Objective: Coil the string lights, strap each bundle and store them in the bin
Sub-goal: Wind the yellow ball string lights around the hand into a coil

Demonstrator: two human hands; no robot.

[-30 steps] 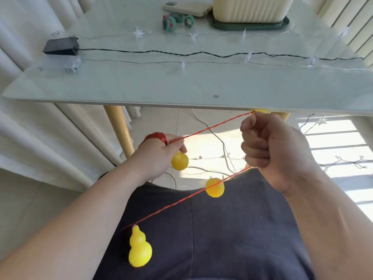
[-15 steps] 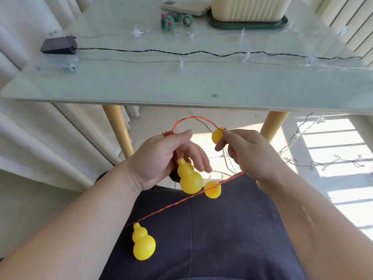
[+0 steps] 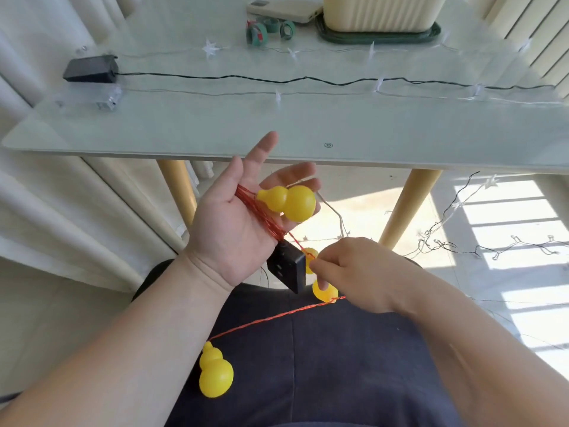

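While one yellow gourd (image 3: 215,374) lies on the lap, the left hand (image 3: 228,235) sits palm up below the table's (image 3: 308,127) near edge, fingers straight, carrying the coiled red wire (image 3: 261,215) and a second gourd (image 3: 292,204). A black battery box (image 3: 288,268) hangs beneath it. The right hand (image 3: 360,272) pinches the red wire. The bin (image 3: 378,10) stands at the far edge.

Yellow gourd-shaped bulbs (image 3: 288,206) on a red twisted wire (image 3: 264,221), with a black battery box (image 3: 288,268). The table (image 3: 215,127) is pale green frosted glass on honey-yellow table legs (image 3: 177,186). It carries a black cord (image 3: 246,77), a second box (image 3: 90,68) also black, clear star lights (image 3: 211,47) (nearly colourless against the glass), green strap rolls (image 3: 257,33), and a cream ribbed bin (image 3: 378,10) on a dark green lid (image 3: 378,37). The trousers (image 3: 308,365) are dark navy.
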